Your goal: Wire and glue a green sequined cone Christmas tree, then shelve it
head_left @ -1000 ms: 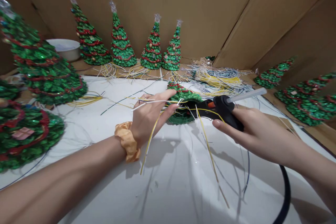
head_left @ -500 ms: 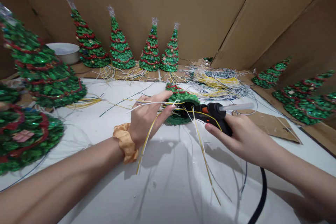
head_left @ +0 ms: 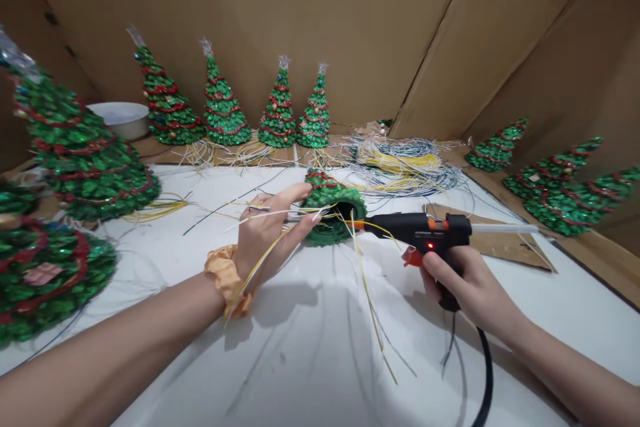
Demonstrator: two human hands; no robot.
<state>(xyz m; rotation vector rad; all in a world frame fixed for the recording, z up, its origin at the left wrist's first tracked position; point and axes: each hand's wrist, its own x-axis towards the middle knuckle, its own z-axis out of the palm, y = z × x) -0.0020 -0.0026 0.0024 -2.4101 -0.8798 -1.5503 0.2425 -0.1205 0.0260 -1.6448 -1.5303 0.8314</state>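
Note:
My left hand (head_left: 267, 233) holds a small green sequin Christmas tree (head_left: 331, 203) tipped on its side, its hollow base facing right. Thin yellow and white wires (head_left: 363, 267) run through my fingers and hang from the base. My right hand (head_left: 463, 283) grips the handle of a black hot glue gun (head_left: 425, 230); its nozzle points left into the tree's open base. A red light glows on the gun and a clear glue stick (head_left: 505, 229) sticks out at the back. An orange scrunchie (head_left: 225, 277) sits on my left wrist.
Finished sequin trees stand along the back (head_left: 223, 107), at the left (head_left: 75, 140) and lie at the right (head_left: 555, 170). A white bowl (head_left: 120, 119) sits back left. Coiled wires (head_left: 400, 160) lie behind. The gun's black cord (head_left: 483, 373) trails toward me. Cardboard walls enclose the white table (head_left: 320, 347).
My right hand turned the glue gun so it lies level, sliding back to the handle, and the nozzle now reaches into the tree's base. My left hand stayed on the tree.

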